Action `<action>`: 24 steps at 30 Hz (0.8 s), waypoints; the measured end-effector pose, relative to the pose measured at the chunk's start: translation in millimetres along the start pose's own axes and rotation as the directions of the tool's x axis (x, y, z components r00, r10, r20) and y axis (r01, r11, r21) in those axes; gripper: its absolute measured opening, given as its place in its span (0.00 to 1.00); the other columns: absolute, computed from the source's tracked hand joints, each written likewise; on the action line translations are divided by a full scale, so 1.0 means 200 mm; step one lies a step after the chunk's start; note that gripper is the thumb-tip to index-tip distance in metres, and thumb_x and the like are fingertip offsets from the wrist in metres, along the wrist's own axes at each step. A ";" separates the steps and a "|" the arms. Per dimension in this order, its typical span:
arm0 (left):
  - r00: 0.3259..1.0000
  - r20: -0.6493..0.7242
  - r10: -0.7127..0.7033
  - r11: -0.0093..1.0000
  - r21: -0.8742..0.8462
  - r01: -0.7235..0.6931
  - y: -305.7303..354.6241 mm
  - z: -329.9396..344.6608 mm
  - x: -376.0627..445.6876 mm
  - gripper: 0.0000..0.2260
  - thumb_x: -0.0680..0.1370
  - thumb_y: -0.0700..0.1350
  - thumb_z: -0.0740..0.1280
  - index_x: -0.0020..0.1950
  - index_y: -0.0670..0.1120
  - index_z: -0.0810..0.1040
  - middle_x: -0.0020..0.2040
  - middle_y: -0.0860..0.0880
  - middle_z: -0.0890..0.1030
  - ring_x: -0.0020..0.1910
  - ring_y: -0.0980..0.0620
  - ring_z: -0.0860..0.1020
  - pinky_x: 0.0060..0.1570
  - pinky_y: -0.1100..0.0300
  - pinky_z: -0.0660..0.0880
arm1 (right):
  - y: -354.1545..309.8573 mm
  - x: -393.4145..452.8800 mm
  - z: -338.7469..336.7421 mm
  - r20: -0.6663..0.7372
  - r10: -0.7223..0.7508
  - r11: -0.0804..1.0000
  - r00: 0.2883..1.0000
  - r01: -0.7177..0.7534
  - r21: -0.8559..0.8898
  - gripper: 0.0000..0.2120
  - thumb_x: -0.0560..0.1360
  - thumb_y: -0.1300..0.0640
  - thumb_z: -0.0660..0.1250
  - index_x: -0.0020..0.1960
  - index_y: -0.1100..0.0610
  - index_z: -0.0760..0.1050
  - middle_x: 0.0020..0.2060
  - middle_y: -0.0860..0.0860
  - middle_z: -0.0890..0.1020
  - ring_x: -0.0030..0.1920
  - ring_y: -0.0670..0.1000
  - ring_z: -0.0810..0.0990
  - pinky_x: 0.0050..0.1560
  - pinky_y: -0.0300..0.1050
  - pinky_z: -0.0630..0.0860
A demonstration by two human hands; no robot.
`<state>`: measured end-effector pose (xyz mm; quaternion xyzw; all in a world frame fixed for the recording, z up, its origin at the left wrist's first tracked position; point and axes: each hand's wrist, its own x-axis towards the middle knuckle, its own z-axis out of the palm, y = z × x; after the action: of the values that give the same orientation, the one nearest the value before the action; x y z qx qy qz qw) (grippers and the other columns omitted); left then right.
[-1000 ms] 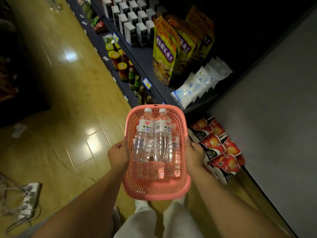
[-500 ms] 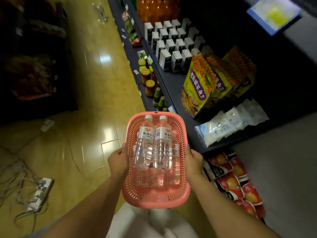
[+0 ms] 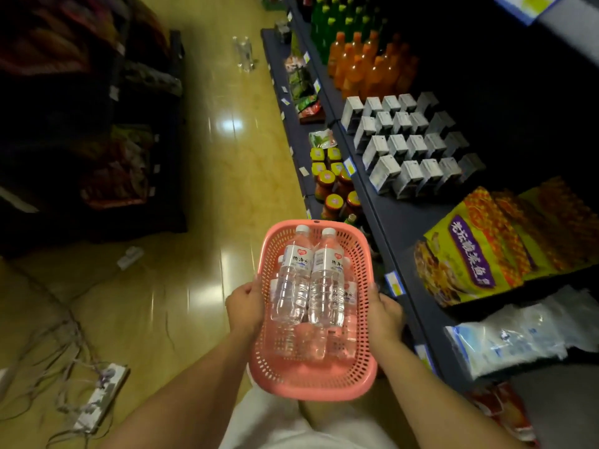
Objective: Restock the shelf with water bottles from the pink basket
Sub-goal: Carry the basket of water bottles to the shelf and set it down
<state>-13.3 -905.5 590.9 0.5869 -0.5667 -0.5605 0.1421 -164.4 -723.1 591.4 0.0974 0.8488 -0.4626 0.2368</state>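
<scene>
A pink perforated basket (image 3: 308, 382) is carried in front of me over the aisle floor. Several clear water bottles (image 3: 325, 280) with white caps and white labels lie stacked inside it, caps pointing away from me. My left hand (image 3: 244, 307) grips the basket's left rim and my right hand (image 3: 385, 315) grips its right rim. The dark shelf (image 3: 398, 222) runs along my right side, close to the basket.
The shelf holds white cartons (image 3: 408, 144), orange soda bottles (image 3: 366, 66), yellow snack bags (image 3: 479, 251) and white packets (image 3: 512, 335). Jars (image 3: 334, 189) stand on the lower level. A power strip with cables (image 3: 97, 396) lies on the floor at left. Dark racks stand across the aisle.
The view has moved forward along the aisle and lifted, bringing orange and green bottles into sight. Both hands have kept the same grip on the basket.
</scene>
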 end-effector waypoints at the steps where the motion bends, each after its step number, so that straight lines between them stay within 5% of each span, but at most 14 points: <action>1: 1.000 -0.006 -0.013 1.000 -0.015 0.013 0.03 -0.03 0.07 0.22 0.85 0.53 0.62 0.38 0.42 0.84 0.33 0.48 0.82 0.33 0.49 0.79 0.34 0.58 0.75 | -0.06 0.01 0.06 0.004 -0.013 1.000 1.000 0.013 0.004 0.25 0.78 0.38 0.65 0.35 0.57 0.81 0.30 0.53 0.83 0.34 0.55 0.84 0.36 0.48 0.81; 6: 0.997 -0.048 -0.058 0.997 -0.044 0.056 0.15 -0.15 0.40 0.21 0.83 0.54 0.65 0.33 0.45 0.82 0.30 0.50 0.81 0.34 0.45 0.80 0.38 0.52 0.79 | -0.36 0.09 0.31 0.067 -0.073 0.996 0.995 0.069 0.061 0.24 0.80 0.43 0.65 0.33 0.58 0.76 0.26 0.50 0.77 0.26 0.49 0.75 0.24 0.36 0.70; 16: 0.988 -0.151 -0.013 1.000 -0.018 0.010 0.53 -0.21 0.94 0.23 0.85 0.51 0.62 0.31 0.45 0.78 0.29 0.49 0.77 0.30 0.50 0.73 0.30 0.59 0.67 | -0.85 0.46 0.79 0.144 -0.084 0.995 0.986 0.077 0.058 0.22 0.78 0.42 0.67 0.31 0.55 0.77 0.28 0.52 0.79 0.32 0.54 0.79 0.34 0.47 0.77; 24: 0.970 -0.238 -0.052 0.998 -0.050 0.041 0.84 -0.18 1.37 0.23 0.85 0.53 0.62 0.37 0.42 0.83 0.36 0.44 0.82 0.35 0.46 0.77 0.35 0.56 0.73 | -1.32 0.79 1.09 0.173 -0.104 0.993 0.979 0.113 -0.040 0.24 0.78 0.40 0.66 0.36 0.60 0.79 0.31 0.55 0.82 0.34 0.55 0.81 0.37 0.49 0.80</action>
<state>-142.6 -1202.1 600.3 0.6599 -0.5188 -0.5015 0.2094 -334.2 -1059.6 608.7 0.0051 0.8406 -0.4603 0.2855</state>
